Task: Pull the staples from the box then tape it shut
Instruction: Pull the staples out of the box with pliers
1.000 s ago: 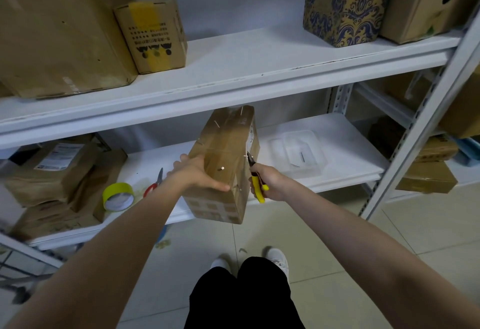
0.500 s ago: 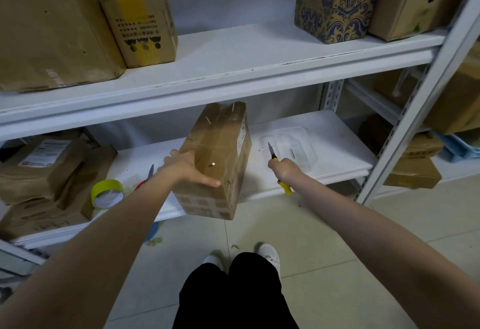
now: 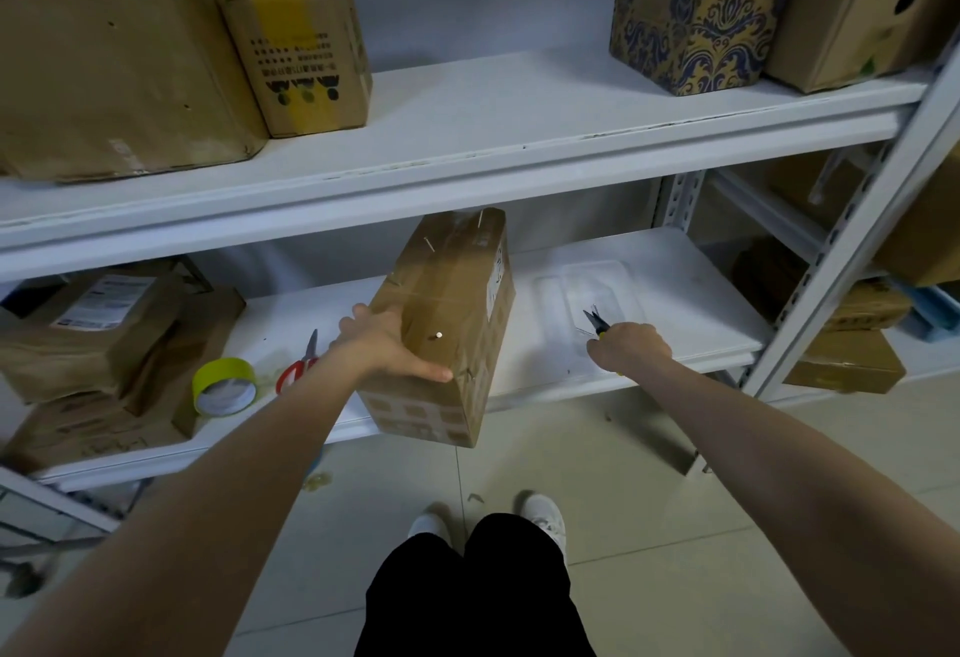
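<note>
**Operator:** What is the biggest thing in front of me?

**Spotter:** The white rack [image 3: 467, 137], which runs across the whole frame. On its upper shelf you have a big plain carton [image 3: 104, 59] at upper left and a patterned box [image 3: 696, 7] at upper right.

**Operator:** And the box I'm working on?

**Spotter:** Your box [image 3: 452, 293] is at the centre of the frame, at the front of the lower shelf [image 3: 685, 287]. It is tipped, and its near end reaches past the shelf's front lip. Your left hand [image 3: 384, 344] grips its left edge. The thumb is laid flat along the top face, and the fingers wrap round the side, out of view.

**Operator:** My right hand?

**Spotter:** Your right hand [image 3: 631, 347] is right of centre and well apart from the box. Its fingers are curled tight round the yellow handles of the pliers [image 3: 597, 321]. The nose points away from you over a clear plastic tray [image 3: 618, 274] on the same shelf. The tips look slightly parted, but they are too small to be sure.

**Operator:** Anything on the left?

**Spotter:** At lower left of the shelf you have 1 yellow tape roll [image 3: 224, 386] lying on its side. Red-handled scissors [image 3: 301, 363] lie just beside it, between the roll and your left wrist.

**Operator:** Staples?

**Spotter:** You can see at least 3 in the top face. 1 shiny staple [image 3: 439, 335] sits just beyond your thumb, and 2 thin ones [image 3: 480, 218] stand up near the far end.
</note>
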A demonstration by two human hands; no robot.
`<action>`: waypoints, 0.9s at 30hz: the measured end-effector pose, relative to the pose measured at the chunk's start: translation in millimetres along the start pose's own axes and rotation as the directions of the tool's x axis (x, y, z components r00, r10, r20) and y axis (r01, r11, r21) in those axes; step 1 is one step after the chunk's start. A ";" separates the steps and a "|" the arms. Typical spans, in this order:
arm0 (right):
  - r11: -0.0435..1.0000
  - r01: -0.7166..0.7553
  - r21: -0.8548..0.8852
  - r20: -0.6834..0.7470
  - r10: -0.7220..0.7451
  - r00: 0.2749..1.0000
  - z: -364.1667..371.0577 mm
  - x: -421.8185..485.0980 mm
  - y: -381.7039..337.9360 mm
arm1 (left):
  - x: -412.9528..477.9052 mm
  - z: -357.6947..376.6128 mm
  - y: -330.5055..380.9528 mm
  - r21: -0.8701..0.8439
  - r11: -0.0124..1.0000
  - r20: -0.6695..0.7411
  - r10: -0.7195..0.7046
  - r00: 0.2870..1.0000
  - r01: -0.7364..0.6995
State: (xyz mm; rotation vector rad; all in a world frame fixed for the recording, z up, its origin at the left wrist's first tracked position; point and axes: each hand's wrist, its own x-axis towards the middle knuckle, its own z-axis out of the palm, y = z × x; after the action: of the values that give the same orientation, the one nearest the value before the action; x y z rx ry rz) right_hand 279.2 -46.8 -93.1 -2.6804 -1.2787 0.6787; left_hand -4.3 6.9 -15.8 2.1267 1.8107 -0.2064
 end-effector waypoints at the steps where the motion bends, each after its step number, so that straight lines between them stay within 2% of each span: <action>1: 1.000 -0.005 -0.015 0.000 0.005 1.000 1.2 -0.6 -4.0 | 0.5 0.4 -0.7 0.010 1.000 -0.002 -0.003 1.000 0.003; 8: 0.987 0.030 -0.161 0.045 -0.023 0.999 4.5 2.1 -19.1 | -1.2 0.4 -0.1 0.029 1.000 0.001 -0.012 1.000 0.012; 14: 0.966 0.156 -0.205 0.109 -0.136 0.985 7.9 -4.0 -23.7 | -2.5 4.3 5.6 -0.012 0.999 -0.036 -0.033 0.999 0.033; 18: 0.966 0.183 -0.185 0.054 -0.176 0.983 10.0 -13.5 -21.9 | -4.4 11.6 19.8 -0.023 0.998 -0.086 -0.062 0.994 0.060; 21: 0.969 0.245 -0.035 0.039 -0.243 0.969 6.2 -22.8 -21.6 | -3.6 14.1 28.5 -0.029 0.997 -0.109 -0.079 0.991 0.076; 23: 0.953 0.257 0.161 0.184 -0.285 0.941 5.3 -30.3 -28.1 | -2.1 14.2 28.2 -0.039 0.995 -0.120 -0.096 0.988 0.092; 25: 0.918 0.134 0.374 0.378 -0.283 0.881 6.7 -38.9 -28.0 | -2.2 15.4 30.5 -0.039 0.995 -0.128 -0.098 0.987 0.094; 27: 0.888 0.034 0.459 0.503 -0.291 0.814 12.7 -46.0 -24.5 | -2.3 16.4 31.8 -0.033 0.994 -0.134 -0.103 0.986 0.099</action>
State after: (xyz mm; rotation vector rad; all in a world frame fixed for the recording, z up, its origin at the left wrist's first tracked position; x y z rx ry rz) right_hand 230.9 -67.3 -81.7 -2.0350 -1.2485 1.5966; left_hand 28.1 -5.1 -25.2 2.0776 1.9887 -0.0634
